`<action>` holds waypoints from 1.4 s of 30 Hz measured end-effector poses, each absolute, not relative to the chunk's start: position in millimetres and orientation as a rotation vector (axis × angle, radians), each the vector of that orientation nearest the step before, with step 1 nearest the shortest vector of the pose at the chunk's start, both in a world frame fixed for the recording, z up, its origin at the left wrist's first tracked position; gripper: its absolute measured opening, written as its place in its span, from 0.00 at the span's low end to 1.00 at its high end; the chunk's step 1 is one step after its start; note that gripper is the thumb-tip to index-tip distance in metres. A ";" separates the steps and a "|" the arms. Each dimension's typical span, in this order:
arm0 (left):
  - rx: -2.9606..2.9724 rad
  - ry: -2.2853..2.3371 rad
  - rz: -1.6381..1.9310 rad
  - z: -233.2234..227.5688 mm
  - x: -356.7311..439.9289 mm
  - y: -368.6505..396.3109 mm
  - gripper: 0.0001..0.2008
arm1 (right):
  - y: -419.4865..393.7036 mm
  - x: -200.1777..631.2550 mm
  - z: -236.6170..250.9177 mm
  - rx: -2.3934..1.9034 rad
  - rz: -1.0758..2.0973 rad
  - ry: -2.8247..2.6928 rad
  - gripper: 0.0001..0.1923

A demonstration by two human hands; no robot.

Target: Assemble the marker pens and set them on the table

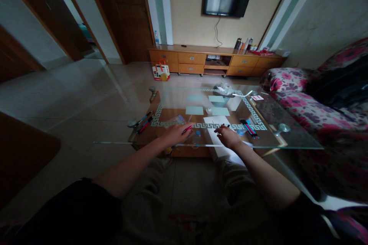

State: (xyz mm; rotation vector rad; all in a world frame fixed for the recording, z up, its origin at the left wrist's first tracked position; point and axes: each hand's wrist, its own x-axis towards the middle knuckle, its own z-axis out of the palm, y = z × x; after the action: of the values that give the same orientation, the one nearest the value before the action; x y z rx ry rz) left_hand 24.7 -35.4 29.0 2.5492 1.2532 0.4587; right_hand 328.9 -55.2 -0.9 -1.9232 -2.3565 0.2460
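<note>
A clear glass table (299, 139) with a pale Greek-key border stands before the person. Over its near side, the left hand (171, 134) and right hand (229, 138) are apart; a left bundle of dark, blue and pink pens (145, 123) and a similar right bundle (249, 128) lie outward. The left fingers pinch a slim red pen (187, 129), its long axis slanting away and rightward. The right fingers curl; whether they grip the small dark object (225, 125) nearby, I cannot tell.
</note>
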 end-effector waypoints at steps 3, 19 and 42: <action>2.545 1.238 0.456 26.2 24.5 -33.8 0.22 | -55.8 328.5 -0.2 -1.913 0.234 -2.363 0.14; 2.554 1.225 0.459 26.3 25.3 -35.0 0.22 | -53.6 323.4 1.7 -1.958 0.188 -2.347 0.15; 0.966 0.919 0.977 2.5 66.1 -19.5 0.17 | -78.3 262.1 17.9 -1.135 0.431 -2.176 0.19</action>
State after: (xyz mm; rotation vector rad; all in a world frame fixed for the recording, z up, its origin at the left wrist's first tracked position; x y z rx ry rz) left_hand 66.1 -19.5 2.5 0.9657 0.9191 0.9768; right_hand 262.1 -78.3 17.9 -1.1349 -2.1758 0.4311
